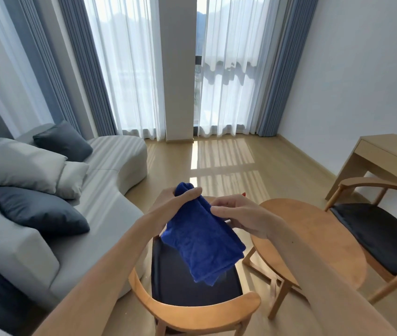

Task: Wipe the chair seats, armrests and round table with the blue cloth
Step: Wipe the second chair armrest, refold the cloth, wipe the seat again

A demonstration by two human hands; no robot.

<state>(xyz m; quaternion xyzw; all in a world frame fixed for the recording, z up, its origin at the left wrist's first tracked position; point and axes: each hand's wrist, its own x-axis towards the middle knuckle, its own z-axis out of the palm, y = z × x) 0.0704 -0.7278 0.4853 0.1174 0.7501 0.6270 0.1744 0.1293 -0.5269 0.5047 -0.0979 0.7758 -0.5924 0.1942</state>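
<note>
Head view: nearest the camera, 2 bare forearms are raised over the near chair (pixel 192 309), whose curved wooden back rail is seen at the bottom of the frame and whose dark seat lies directly below the hands. The blue cloth (pixel 202 246) is held in the air above that seat, loosely folded and hanging down, not touching any surface. The left hand (pixel 180 202) is closed around the bunched upper end of the cloth; the right hand (pixel 238 214) is pinched on the cloth's right edge with fingers curled.

The step in hand is judged to be the readying or folding of the cloth, with wiping not yet begun. For the next move, the cloth would need to be gathered into a flat pad and lowered onto the near seat, then drawn across to its edges and along the arm rails.

Just beside the near chair on the right, the round table (pixel 318 241) is set, its rim close to the chair's arm, so little room is left between them. Beyond the table, a second chair (pixel 374 234) is partly tucked under a desk (pixel 386 156). A grey sofa (pixel 47 238) bounds the left side. Farther off, open floor (pixel 173 166) is left clear up to the curtains (pixel 139 69).
</note>
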